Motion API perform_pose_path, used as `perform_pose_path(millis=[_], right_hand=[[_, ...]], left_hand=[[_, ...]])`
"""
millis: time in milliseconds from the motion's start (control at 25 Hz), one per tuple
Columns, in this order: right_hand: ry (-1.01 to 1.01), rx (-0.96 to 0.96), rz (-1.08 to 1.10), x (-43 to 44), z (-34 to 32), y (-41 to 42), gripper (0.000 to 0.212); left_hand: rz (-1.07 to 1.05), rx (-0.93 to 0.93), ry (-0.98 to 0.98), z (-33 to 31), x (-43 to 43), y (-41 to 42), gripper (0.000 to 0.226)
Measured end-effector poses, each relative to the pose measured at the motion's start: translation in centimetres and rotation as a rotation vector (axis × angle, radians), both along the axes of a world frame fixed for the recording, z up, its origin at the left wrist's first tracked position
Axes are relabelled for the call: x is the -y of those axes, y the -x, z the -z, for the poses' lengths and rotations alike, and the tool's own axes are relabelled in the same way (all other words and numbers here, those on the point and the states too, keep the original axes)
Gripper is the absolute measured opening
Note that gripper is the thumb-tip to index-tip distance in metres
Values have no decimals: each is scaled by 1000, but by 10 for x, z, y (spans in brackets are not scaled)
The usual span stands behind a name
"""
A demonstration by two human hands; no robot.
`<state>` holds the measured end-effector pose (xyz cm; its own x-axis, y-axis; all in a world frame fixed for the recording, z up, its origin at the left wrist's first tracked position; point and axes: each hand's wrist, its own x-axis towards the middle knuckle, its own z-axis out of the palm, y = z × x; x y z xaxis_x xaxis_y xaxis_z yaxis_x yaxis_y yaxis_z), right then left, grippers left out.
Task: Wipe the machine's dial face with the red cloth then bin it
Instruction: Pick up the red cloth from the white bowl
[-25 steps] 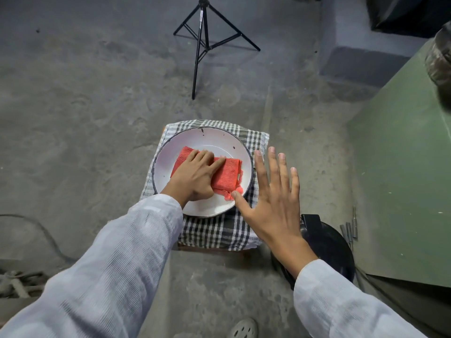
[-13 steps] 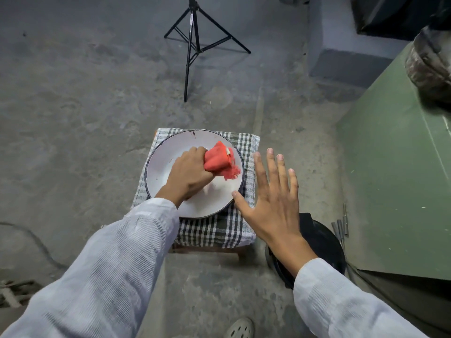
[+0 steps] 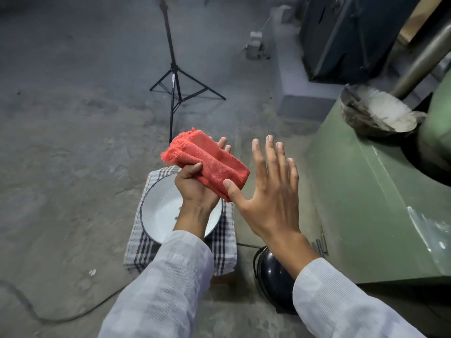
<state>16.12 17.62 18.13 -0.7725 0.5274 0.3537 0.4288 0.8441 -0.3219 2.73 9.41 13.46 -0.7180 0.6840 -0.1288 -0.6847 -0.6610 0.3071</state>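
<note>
My left hand (image 3: 195,189) grips the folded red cloth (image 3: 207,159) and holds it up in the air above the white plate (image 3: 161,211). My right hand (image 3: 271,191) is beside it, flat with fingers spread, its thumb tip touching the cloth's lower edge. The green machine (image 3: 366,191) fills the right side. No dial face shows in this view. A black bin (image 3: 271,276) stands on the floor below my right forearm, partly hidden by it.
The plate rests on a checked cloth (image 3: 144,245) over a low stool. A black tripod (image 3: 175,79) stands on the concrete floor behind. A dirty round part (image 3: 375,113) sits atop the machine. A cable (image 3: 36,313) runs along the floor at lower left.
My left hand closed on the red cloth on the plate and lifted it up off the plate. My right hand rose alongside, still spread. The view tilted up.
</note>
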Motion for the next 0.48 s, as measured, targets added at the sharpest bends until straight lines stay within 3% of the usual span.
perform_pose_path(millis=[240, 480], right_hand=[[-110, -55, 91, -29, -98, -50, 101], [-233, -127, 207, -54, -196, -132, 100]], left_hand=[[135, -47, -215, -83, -31, -47, 100], [283, -146, -281, -176, -75, -121, 94]])
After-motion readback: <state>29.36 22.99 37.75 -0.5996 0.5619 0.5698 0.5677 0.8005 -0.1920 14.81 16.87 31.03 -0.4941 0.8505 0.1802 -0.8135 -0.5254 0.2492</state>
